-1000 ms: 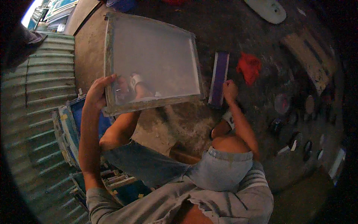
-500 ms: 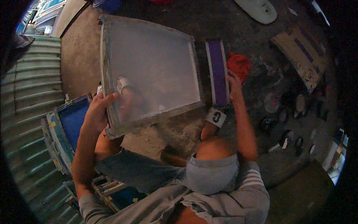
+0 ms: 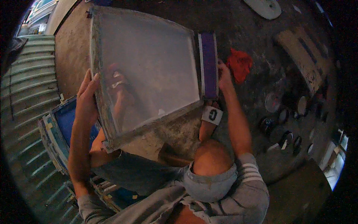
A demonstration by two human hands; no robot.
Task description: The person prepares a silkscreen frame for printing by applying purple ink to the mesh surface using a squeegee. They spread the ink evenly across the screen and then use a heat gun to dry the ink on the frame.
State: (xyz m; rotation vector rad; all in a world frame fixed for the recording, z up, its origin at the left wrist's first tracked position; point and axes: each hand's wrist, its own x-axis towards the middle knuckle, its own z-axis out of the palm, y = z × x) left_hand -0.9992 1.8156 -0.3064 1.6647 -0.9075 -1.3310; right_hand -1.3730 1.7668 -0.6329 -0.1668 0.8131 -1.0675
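Observation:
My left hand (image 3: 87, 98) grips the left side of a large mesh screen (image 3: 149, 56) with a worn frame, held tilted in front of me; my left foot shows hazily through the mesh. At the screen's right edge, my right hand (image 3: 223, 76) is closed on a long purple bar (image 3: 209, 65) with pale side strips, held upright beside the frame. Just right of that hand, a crumpled red cloth (image 3: 239, 63) lies on the dark floor (image 3: 253, 33). My right foot, in a white-strapped sandal (image 3: 212, 115), is below the bar.
Several stacked frames (image 3: 66, 125) lean at my left beside a corrugated metal sheet (image 3: 28, 82). A worn board (image 3: 300, 56) lies at right, above several round containers or lids (image 3: 283, 115). A white oval object (image 3: 263, 8) lies at the far top.
My right hand has moved up and left, bringing the purple bar beside the screen's right edge. The screen has swung left and tilted, with its lower left corner dropping.

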